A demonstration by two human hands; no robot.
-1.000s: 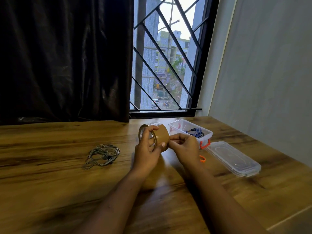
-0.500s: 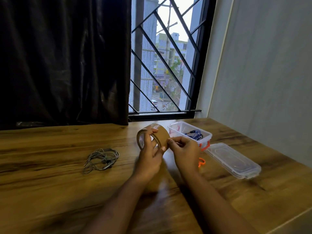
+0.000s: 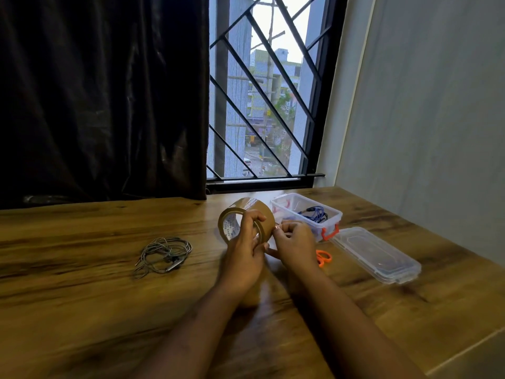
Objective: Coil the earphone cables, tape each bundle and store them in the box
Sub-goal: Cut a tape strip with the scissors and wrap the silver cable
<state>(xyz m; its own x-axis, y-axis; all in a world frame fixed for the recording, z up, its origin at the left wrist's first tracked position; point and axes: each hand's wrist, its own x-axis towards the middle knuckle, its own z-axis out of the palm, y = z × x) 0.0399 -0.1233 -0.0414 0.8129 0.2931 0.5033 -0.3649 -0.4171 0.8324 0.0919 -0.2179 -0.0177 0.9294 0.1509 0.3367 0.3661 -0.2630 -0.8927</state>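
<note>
Glossy brown tape roll (image 3: pixel 250 212); clear plastic box (image 3: pixel 306 214) and lid (image 3: pixel 375 254); varnished wood-grain desk (image 3: pixel 82 310), perhaps laminate.

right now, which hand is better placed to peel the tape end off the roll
Right. The right hand has its fingertips against the outer face of the tape roll, seemingly picking at it. The left hand grips the roll's rim and holds it.

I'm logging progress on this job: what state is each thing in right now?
Tape roll: upright, gripped by left hand; right hand pinches at its outer face.
Grey earphones: loosely coiled on table, no tape seen.
Box: open, blue earphones inside.
Lid: off, lying beside the box.
Scissors: on table, partly hidden behind right hand.
</note>
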